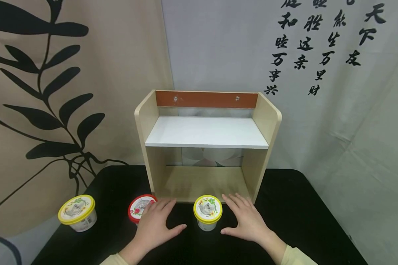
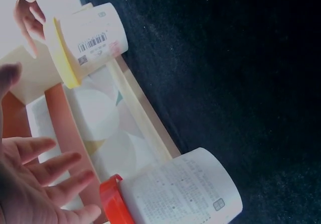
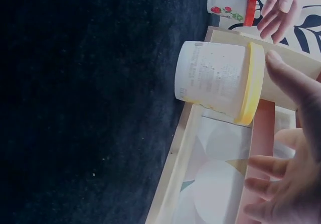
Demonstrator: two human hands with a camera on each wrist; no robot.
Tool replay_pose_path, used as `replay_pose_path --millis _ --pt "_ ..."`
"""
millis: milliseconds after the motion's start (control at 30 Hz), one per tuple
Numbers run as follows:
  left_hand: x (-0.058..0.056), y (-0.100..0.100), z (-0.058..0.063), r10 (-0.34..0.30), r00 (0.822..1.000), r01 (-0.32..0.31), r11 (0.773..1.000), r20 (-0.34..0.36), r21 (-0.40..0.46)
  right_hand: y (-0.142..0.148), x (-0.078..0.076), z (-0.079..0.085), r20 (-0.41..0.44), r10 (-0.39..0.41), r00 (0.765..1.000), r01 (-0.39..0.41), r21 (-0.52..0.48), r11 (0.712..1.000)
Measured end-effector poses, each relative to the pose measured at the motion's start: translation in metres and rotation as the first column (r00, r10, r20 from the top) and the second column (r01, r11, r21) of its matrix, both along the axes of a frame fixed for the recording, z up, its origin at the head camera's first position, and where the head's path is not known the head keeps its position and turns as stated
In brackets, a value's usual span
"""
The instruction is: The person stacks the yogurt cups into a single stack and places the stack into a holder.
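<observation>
A yellow-lidded tub (image 1: pixel 208 211) stands upright on the black table, in front of the small wooden shelf (image 1: pixel 206 132). My right hand (image 1: pixel 243 221) hovers just right of it, fingers spread and apart from it. On the other side, my left hand (image 1: pixel 156 222) is spread between this tub and a red-lidded tub (image 1: pixel 140 206), whose right part it hides in the head view. In the left wrist view the red-lidded tub (image 2: pixel 175 194) lies beyond the fingertips; I cannot tell whether they touch. The right wrist view has the yellow-lidded tub (image 3: pixel 215 78) near my thumb.
Another yellow-lidded tub (image 1: pixel 77 212) stands at the left edge of the black table (image 1: pixel 305 221). The shelf has a white middle board (image 1: pixel 207 131) and a brown back rail (image 1: pixel 205 99). Behind hang cloths, one with a plant print (image 1: pixel 49 106), one with black writing.
</observation>
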State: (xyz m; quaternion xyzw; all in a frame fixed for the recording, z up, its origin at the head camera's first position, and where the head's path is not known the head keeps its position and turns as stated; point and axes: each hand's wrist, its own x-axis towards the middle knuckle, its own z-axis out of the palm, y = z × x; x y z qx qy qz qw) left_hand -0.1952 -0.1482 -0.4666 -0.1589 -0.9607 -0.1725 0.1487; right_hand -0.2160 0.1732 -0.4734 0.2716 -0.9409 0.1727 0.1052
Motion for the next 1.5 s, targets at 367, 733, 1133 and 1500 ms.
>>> replay_pose_path --millis 367,733,1133,1500 --pt "0.001 0.000 0.003 -0.004 1.000 0.004 0.998 0.004 0.069 -0.003 0.001 -0.005 0.079 -0.054 0.995 0.068 -0.185 0.980" --pt "0.004 -0.007 0.007 0.048 0.997 -0.065 0.956 0.066 0.285 -0.007 -0.003 -0.017 0.187 -0.020 0.982 0.096 -0.406 0.909" --pt "0.002 -0.025 0.005 0.078 0.997 -0.082 0.912 0.027 0.402 -0.010 -0.008 -0.032 0.272 0.069 0.960 0.095 -0.546 0.832" --pt "0.001 -0.043 0.005 0.117 0.992 -0.128 0.877 0.052 0.464 -0.014 -0.010 -0.038 0.329 0.103 0.939 0.110 -0.570 0.814"
